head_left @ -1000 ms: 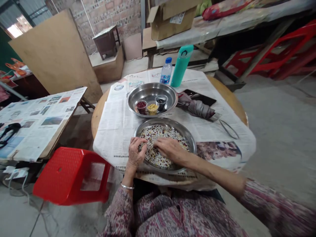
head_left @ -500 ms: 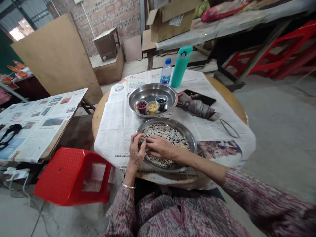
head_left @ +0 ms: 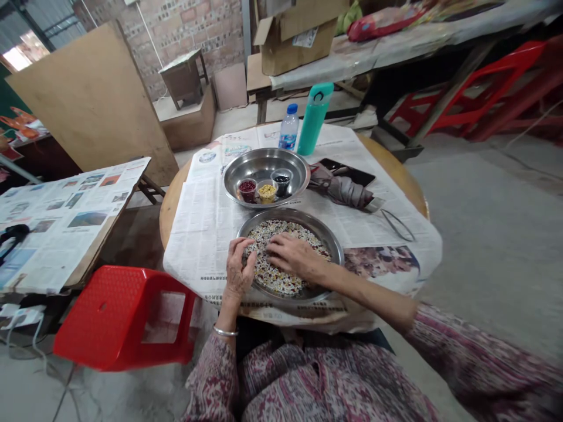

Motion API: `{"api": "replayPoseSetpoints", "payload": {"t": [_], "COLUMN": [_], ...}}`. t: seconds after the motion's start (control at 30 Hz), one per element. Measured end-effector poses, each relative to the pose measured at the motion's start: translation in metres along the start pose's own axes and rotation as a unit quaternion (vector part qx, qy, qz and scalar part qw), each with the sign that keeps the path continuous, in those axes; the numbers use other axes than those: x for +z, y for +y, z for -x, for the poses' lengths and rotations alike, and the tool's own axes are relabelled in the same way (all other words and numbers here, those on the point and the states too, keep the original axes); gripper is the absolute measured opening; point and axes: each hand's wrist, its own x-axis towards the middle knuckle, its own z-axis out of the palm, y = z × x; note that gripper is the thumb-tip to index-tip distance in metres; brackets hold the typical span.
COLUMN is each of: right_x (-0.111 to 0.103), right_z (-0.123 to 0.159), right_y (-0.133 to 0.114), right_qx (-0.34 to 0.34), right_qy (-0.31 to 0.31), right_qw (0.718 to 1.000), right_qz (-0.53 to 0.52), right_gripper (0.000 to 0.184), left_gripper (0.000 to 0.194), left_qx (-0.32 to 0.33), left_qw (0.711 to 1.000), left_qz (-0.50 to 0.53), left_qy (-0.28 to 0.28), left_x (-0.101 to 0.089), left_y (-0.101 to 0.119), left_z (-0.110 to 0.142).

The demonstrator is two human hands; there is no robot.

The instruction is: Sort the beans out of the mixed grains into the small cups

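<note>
A round metal basin (head_left: 336,249) holds a mix of white grains and red, yellow and black beans (head_left: 275,278). My right hand (head_left: 292,255) reaches over this mix from the right, back up, with bent, slightly parted fingers whose tips touch the grains. Nothing can be seen held in it. At the basin's left rim is my left hand (head_left: 240,272), thumb and fingers apart and curved over the edge; its palm is hidden. Behind stands a second metal basin (head_left: 246,167) with three clear cups: red beans (head_left: 247,189), yellow beans (head_left: 267,191) and black beans (head_left: 282,183).
Newspaper (head_left: 193,220) covers the round table. A water bottle (head_left: 289,129) and a green flask (head_left: 315,120) stand at its back. A folded umbrella (head_left: 341,189) lies beside a dark phone (head_left: 347,170) at right. A red stool (head_left: 103,316) stands at left.
My right hand has moved right, away from my left hand, and its fingers now rest over the grains. My left hand stays at the rim. The whole view has shifted slightly.
</note>
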Motion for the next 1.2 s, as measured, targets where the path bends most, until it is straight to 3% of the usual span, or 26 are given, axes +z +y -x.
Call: {"api": "replayPoseSetpoints", "payload": {"t": [0.13, 0.27, 0.4, 0.53, 0.67, 0.73, 0.83, 0.97, 1.2], "right_x": [-0.003, -0.004, -0.008, -0.017, -0.022, -0.022, -0.019, -0.012, -0.005], "right_z": [0.027, 0.039, 0.029, 0.019, 0.011, 0.004, -0.012, -0.028, -0.021], "right_y": [-0.025, -0.022, 0.009, 0.039, 0.048, 0.045, 0.033, 0.014, -0.017], "right_qx": [-0.079, -0.087, 0.009, 0.118, 0.151, 0.152, 0.153, 0.134, 0.085], "right_qy": [-0.054, -0.093, -0.028, 0.014, 0.016, 0.003, -0.030, -0.053, -0.047], "right_qw": [0.992, 0.987, 0.999, 0.993, 0.988, 0.988, 0.988, 0.988, 0.977], "right_qz": [-0.086, -0.097, -0.034, 0.018, -0.028, -0.033, -0.003, -0.056, -0.188], "right_gripper": [0.015, 0.017, 0.022, 0.026, 0.028, 0.030, 0.048, 0.027, 0.022], "left_gripper": [0.021, 0.021, 0.020, 0.019, 0.019, 0.019, 0.019, 0.019, 0.019], "left_qx": [0.004, 0.006, 0.012, 0.021, 0.017, 0.014, 0.008, 0.005, 0.001], "left_qw": [1.000, 1.000, 1.000, 1.000, 1.000, 1.000, 1.000, 1.000, 1.000], "left_qz": [-0.004, -0.005, 0.000, -0.005, -0.007, -0.007, -0.008, -0.008, -0.006], "left_qy": [-0.001, 0.001, 0.002, 0.003, 0.002, 0.001, -0.001, -0.001, -0.004], "left_x": [0.001, 0.001, 0.001, 0.001, 0.001, 0.001, 0.001, 0.001, 0.001], "left_y": [-0.001, -0.002, -0.002, -0.004, -0.004, -0.003, -0.001, 0.001, 0.001], "left_z": [0.000, 0.000, -0.001, -0.001, -0.001, -0.002, -0.002, -0.002, -0.001]}}
